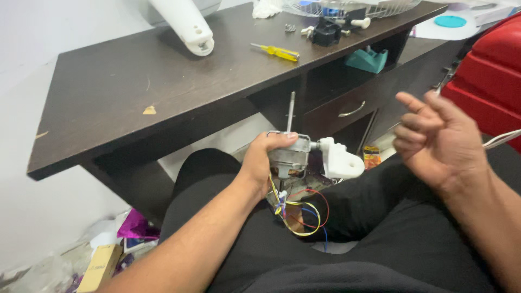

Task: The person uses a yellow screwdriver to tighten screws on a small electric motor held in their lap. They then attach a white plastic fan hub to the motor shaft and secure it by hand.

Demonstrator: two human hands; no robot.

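My left hand [265, 157] grips a metal fan motor [293, 156] over my lap, between my knees. A thin steel shaft [291, 111] sticks up from the motor, and a white plastic bracket [342, 160] juts out to its right. Yellow, red and blue wires [304, 214] hang in loops below it. My right hand [437, 138] is raised to the right with its fingers loosely curled and apart, holding nothing and touching nothing.
A dark brown desk [135, 92] stands ahead. On it lie a yellow screwdriver [277, 51], a white fan stand part [190, 27], a black plastic piece [326, 32], small screws and a fan grille [353, 6]. A teal tape dispenser [368, 59] sits on a shelf. A red case [494, 70] stands right.
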